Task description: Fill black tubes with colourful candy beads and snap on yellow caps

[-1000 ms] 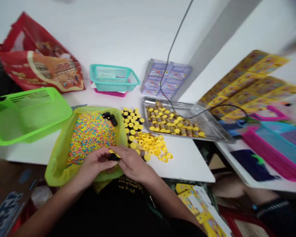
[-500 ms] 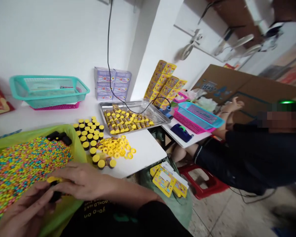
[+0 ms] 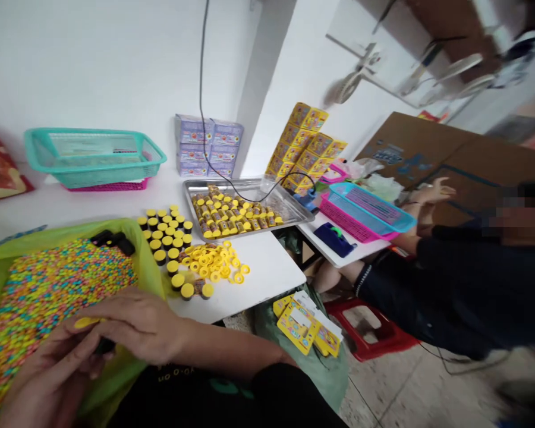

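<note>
- Holding a small black plastic container [image 3: 104, 346] with a round yellow cap [image 3: 87, 322] between left hand [image 3: 44, 371] and right hand [image 3: 140, 324], fingers closed narrowly around it; cannot tell how the cap sits.
- Holding it from both sides, likely to steady so small a piece.
- Holding it low over the near right part of a bin lined with translucent yellow-green film [image 3: 149, 261], perhaps to let spills fall onto the multicoloured pellets [image 3: 66, 285].
- Note loose black plastic pieces [image 3: 123, 244] at the bin's far corner, apparently for easy reach.
- Note yellow-capped black jars [image 3: 166, 230] grouped upright beside the bin, probably for order, and flat yellow plastic rings [image 3: 214, 261] heaped next to them on the white bench [image 3: 267, 270].
- See a thin dark cable [image 3: 202, 77] crossing the shiny metal tray [image 3: 289, 209], a possible snag.
</note>
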The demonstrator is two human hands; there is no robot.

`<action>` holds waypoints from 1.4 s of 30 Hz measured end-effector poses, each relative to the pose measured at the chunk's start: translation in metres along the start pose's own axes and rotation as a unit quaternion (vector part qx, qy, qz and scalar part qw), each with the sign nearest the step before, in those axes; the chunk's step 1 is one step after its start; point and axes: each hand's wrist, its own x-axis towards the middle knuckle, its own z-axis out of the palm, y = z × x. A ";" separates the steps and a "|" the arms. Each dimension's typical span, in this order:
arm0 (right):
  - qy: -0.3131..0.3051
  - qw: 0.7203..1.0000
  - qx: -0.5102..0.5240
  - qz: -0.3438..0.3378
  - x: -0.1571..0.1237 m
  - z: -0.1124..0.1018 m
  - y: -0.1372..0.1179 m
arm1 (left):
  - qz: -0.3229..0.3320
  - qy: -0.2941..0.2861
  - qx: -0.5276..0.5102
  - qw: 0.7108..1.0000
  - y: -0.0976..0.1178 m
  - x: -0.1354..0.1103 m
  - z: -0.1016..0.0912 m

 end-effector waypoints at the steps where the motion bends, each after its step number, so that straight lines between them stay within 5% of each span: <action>1: 0.016 0.999 0.023 -0.015 -0.004 0.001 -0.002 | -0.007 0.009 -0.028 1.000 0.003 -0.003 0.003; 5: 0.086 0.988 0.128 0.009 -0.015 0.012 -0.004 | -0.030 0.004 -0.141 0.990 0.015 -0.010 0.018; 11: 0.111 0.984 0.137 0.012 -0.012 0.019 -0.004 | -0.041 -0.006 -0.240 0.970 0.019 -0.005 0.018; 23: 0.111 0.985 -0.109 -0.074 -0.010 0.026 -0.012 | -0.004 0.008 -0.258 0.966 0.014 -0.005 0.009; 28: 0.125 0.980 -0.125 -0.086 -0.008 0.028 -0.009 | -0.007 0.030 -0.271 0.962 0.014 -0.006 0.012; 35: 0.104 0.976 -0.160 -0.104 0.003 0.026 -0.002 | -0.013 -0.016 -0.235 0.972 0.014 -0.006 0.013; 38: 0.082 0.983 -0.127 -0.102 0.004 0.025 -0.004 | -0.019 -0.002 -0.231 0.973 0.016 -0.004 0.010; 42: 0.065 0.996 0.061 -0.015 0.005 0.015 -0.008 | 0.000 0.015 -0.243 0.970 0.020 -0.008 0.007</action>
